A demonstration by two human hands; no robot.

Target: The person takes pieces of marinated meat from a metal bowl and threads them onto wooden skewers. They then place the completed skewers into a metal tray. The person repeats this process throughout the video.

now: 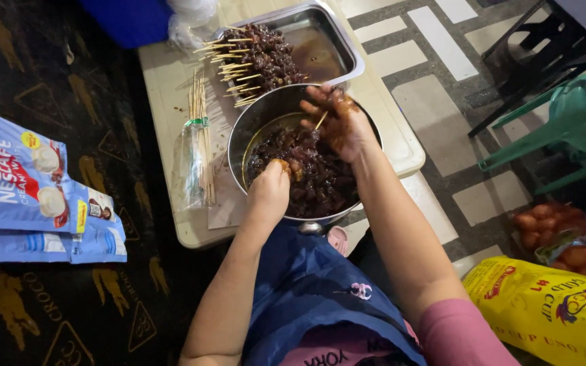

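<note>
A: What were the hands doing at that moment?

B: The left hand (pixel 270 190) was down in the bowl (pixel 252 125), with the fingers closed on a piece of the dark meat (pixel 317 179). The right hand (pixel 340 122) was above the far side of the bowl and held a skewer (pixel 321 120) in a pinch; it was covered with sauce.

A: So which step was it, in your opinion?

B: I judged it as threading. One piece was taken from the bowl, and the stick was ready in the other hand. Whether any meat was already on that stick, I could not tell, because the fingers hid most of it.

A: Where was the rest?

B: The bowl stood on the near part of a small counter (pixel 171 88), and it was quite full of meat. Just behind it, touching its rim, lay a steel tray (pixel 347 51) with a pile of finished sticks (pixel 259 57) at its left side. Left of the bowl, a bundle of bare sticks (pixel 201 132) lay in a clear bag.

A: What did the next move need?

B: I think the piece had to meet the tip, so both hands had to come together over the bowl. The grip was slippery from the sauce, so a firm pinch and a straight push were needed, away from the fingers.
</note>
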